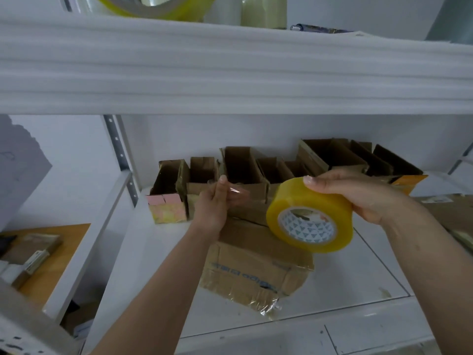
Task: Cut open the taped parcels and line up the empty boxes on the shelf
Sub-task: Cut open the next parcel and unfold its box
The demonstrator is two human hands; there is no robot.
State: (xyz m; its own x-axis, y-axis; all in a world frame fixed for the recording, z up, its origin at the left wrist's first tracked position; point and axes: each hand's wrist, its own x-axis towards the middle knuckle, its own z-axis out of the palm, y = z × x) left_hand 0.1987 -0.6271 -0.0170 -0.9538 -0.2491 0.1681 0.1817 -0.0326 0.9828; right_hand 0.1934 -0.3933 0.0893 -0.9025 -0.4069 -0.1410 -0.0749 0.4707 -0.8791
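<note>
Here, the right hand [358,193] is gripping a yellow packing-tape roll [311,215] while the left hand [217,201] is pinching its loose clear end above a taped cardboard parcel [256,265] lying near the shelf [358,278] front; opened boxes [240,167] are lining the far wall. The parcel looks light, stiff, best held by its edges.

- The tape roll [311,213] is translucent yellow; its core is white, printed with small dark teal triangles.
- The open boxes [243,172] are brown cardboard.
- The leftmost small box [167,198] has pink flaps and a pale yellow-and-pink mottled front.
- The flattened parcel [256,265] is brown with blue print.
- The shelf [158,252] is white.
</note>
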